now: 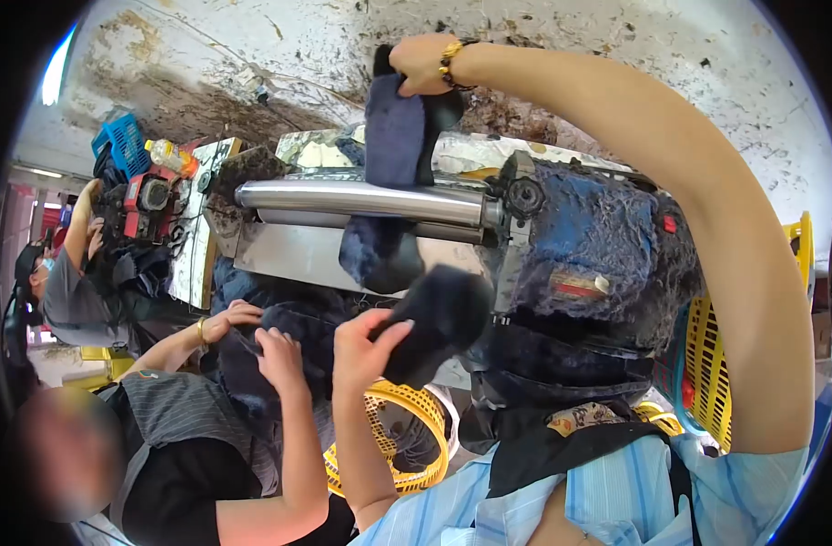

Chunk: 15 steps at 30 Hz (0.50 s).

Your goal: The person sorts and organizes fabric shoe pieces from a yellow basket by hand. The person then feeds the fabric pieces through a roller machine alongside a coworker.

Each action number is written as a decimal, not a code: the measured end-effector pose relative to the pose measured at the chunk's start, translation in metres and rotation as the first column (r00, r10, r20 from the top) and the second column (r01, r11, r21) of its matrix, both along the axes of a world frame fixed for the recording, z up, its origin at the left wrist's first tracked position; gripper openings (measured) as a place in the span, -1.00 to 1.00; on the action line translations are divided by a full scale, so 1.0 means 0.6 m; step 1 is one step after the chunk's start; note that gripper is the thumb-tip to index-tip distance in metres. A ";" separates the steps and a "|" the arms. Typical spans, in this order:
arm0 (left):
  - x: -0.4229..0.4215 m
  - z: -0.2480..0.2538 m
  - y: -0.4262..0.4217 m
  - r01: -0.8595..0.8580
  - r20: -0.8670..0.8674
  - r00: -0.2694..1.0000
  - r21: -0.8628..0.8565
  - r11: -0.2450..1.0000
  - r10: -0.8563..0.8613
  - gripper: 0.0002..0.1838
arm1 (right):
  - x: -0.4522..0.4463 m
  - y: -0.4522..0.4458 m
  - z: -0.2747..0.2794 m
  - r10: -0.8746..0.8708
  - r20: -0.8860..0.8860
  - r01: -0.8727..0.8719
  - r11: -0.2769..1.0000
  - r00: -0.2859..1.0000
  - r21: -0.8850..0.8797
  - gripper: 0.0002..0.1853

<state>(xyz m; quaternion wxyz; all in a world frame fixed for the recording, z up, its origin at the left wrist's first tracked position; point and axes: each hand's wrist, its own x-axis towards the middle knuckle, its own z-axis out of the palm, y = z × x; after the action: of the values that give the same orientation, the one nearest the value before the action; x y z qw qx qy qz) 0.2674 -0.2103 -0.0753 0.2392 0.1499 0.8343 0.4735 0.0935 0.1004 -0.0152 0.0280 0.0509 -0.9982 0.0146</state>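
Note:
A dark blue fuzzy piece (394, 136) stands upright behind the steel roller (370, 198) of a machine, and my right hand (422, 64) grips its top end. Below the roller, a dark fuzzy piece (380, 253) hangs over the metal plate (289, 250); whether it is the same piece cannot be made out. In front of the machine my left hand (366, 350) pinches another dark piece (439, 323) between thumb and fingers, slightly blurred. The machine's lint-covered housing (589, 246) is right of the roller.
A co-worker at the lower left has both hands (279, 359) on dark fabric (298, 337). Another person (79, 300) works at the far left near a red machine (148, 205). Yellow baskets (434, 409) (707, 364) stand below and right. A stained wall (325, 55) rises behind.

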 end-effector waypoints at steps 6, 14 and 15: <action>-0.055 -0.045 -0.010 -0.130 0.254 0.959 -0.012 0.991 0.129 -0.82 | -0.026 0.086 -0.086 -0.140 -0.197 0.119 0.986 0.970 -0.116 -0.70; -0.075 -0.055 0.022 -0.234 -0.039 0.972 -0.153 0.960 0.231 -0.70 | -0.022 0.147 -0.206 -0.168 -0.528 0.119 0.985 0.833 -0.125 -0.52; -0.073 -0.061 0.024 -0.234 -0.134 0.966 -0.113 0.966 0.219 -0.68 | -0.014 0.136 -0.198 -0.139 -0.603 0.086 0.990 0.786 -0.115 -0.43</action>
<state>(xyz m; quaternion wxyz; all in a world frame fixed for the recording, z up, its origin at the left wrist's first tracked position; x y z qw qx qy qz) 0.2234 -0.1958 -0.1120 0.1416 0.0661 0.8875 0.4336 0.0851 0.1821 -0.1340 0.3508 -0.0078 -0.9357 0.0362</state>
